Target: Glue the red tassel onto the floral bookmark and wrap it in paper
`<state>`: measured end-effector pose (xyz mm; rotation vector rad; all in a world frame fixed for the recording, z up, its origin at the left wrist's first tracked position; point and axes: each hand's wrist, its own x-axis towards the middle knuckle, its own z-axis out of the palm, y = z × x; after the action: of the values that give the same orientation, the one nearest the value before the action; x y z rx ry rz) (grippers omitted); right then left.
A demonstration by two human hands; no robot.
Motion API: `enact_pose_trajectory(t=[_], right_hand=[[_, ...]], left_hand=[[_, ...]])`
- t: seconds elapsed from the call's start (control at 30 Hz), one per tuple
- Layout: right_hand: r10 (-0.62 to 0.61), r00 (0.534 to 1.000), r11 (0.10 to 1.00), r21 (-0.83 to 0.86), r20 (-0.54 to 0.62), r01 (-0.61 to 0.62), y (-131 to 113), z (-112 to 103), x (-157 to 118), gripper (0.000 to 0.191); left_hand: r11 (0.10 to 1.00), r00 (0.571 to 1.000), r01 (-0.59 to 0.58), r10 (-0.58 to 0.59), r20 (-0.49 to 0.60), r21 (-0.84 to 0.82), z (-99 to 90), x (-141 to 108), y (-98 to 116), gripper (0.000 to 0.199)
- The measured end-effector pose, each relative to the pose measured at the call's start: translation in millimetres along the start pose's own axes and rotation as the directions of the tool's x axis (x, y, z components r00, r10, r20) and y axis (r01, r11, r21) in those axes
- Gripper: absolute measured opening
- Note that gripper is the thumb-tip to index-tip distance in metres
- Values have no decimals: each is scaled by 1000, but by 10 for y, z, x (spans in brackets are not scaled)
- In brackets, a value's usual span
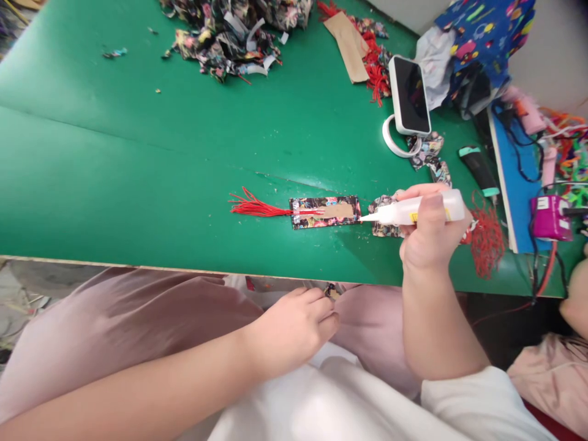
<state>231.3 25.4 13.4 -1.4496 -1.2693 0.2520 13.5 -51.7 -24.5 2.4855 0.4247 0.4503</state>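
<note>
My right hand (434, 236) is wrapped round a white glue bottle (425, 209). The bottle lies nearly level, its nozzle pointing left at the right end of a flat floral strip (340, 211). A red tassel (260, 205) extends from the strip's left end, its cord lying along the brown middle. Just behind the nozzle, partly covered by the bottle and my hand, is another patterned piece (383, 229). My left hand (294, 327) rests over my lap below the table edge, fingers curled beside a small patterned piece (331, 290); whether it grips that piece is unclear.
On the green table (184, 153) are a heap of floral scraps (229, 43), a phone (410, 95), a tape roll (390, 139), a black cutter (478, 170), red threads (487, 239) and a purple device (551, 217). Another person's arm (576, 294) shows at the right edge.
</note>
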Motion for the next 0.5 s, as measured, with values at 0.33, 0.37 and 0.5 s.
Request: enact_pose_trajectory(t=[0.33, 0.37, 0.5], right_hand=[[26, 1000, 999, 21, -8, -26, -10, 0, -1, 31], [30, 1000, 999, 23, -8, -30, -13, 0, 0, 31], [32, 999, 999, 16, 2, -32, -21, 3, -3, 31]], left_hand=[[1000, 1000, 1, -1, 5, -22, -1, 5, 1, 23], [1000, 1000, 0, 0, 5, -22, -1, 5, 0, 23], [1000, 1000, -2, 2, 4, -13, 0, 3, 0, 22]])
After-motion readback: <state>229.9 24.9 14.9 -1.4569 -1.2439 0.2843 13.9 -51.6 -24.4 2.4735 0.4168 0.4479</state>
